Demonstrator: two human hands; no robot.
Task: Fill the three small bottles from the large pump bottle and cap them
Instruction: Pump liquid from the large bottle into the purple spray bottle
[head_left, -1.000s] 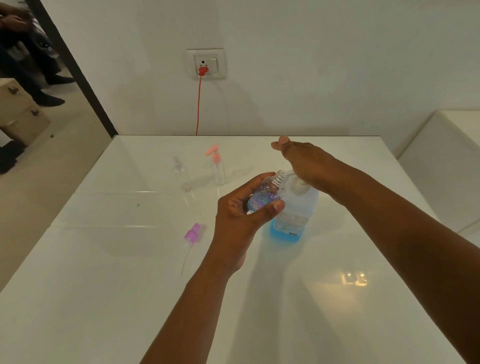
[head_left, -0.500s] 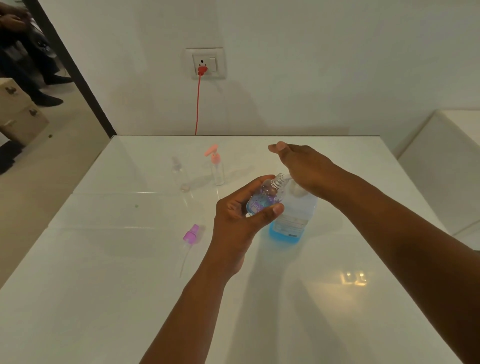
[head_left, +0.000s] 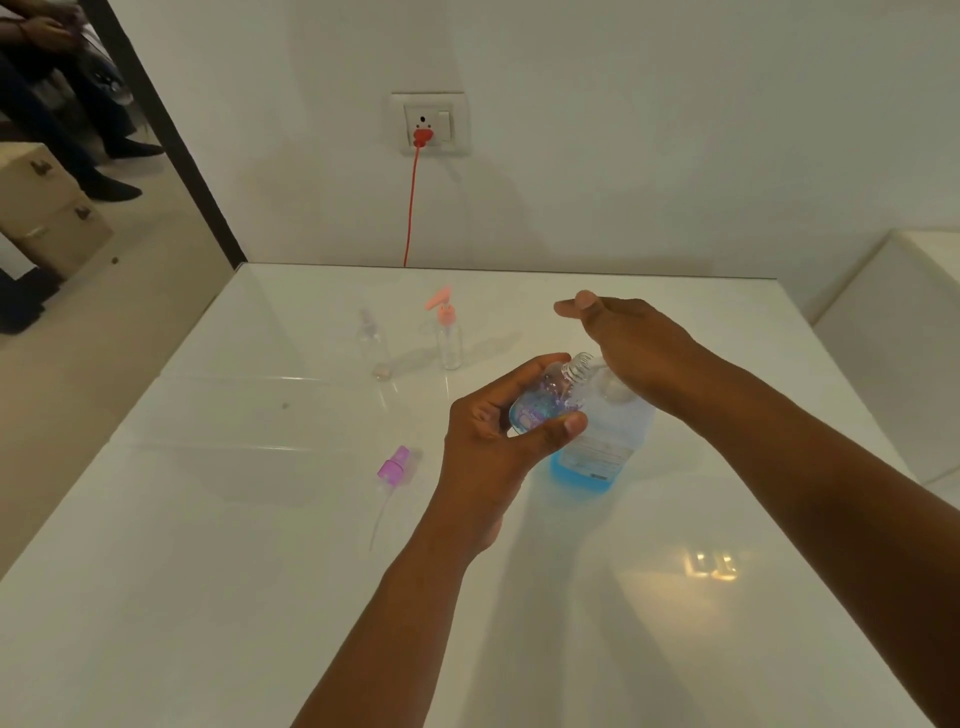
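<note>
My left hand (head_left: 491, 441) grips a small clear bottle (head_left: 545, 400) with a purple-blue label, tilted so its open threaded neck sits at the spout of the large pump bottle (head_left: 602, 441), which holds blue liquid low down. My right hand (head_left: 623, 343) rests palm-down on the pump head, fingers straight. A purple spray cap (head_left: 395, 465) with its thin tube lies on the table to the left. Farther back stand a small bottle with a pink pump top (head_left: 448, 338) and a clear small bottle (head_left: 371, 338).
The white glossy table (head_left: 208, 571) meets the wall at its far edge. A red cord (head_left: 411, 208) hangs from a wall socket behind the table. Left of the table is open floor with boxes and a seated person's legs. A white surface stands at the right.
My right hand has dipped and risen slightly on the pump head. The left hand and its small bottle have stayed at the spout.
</note>
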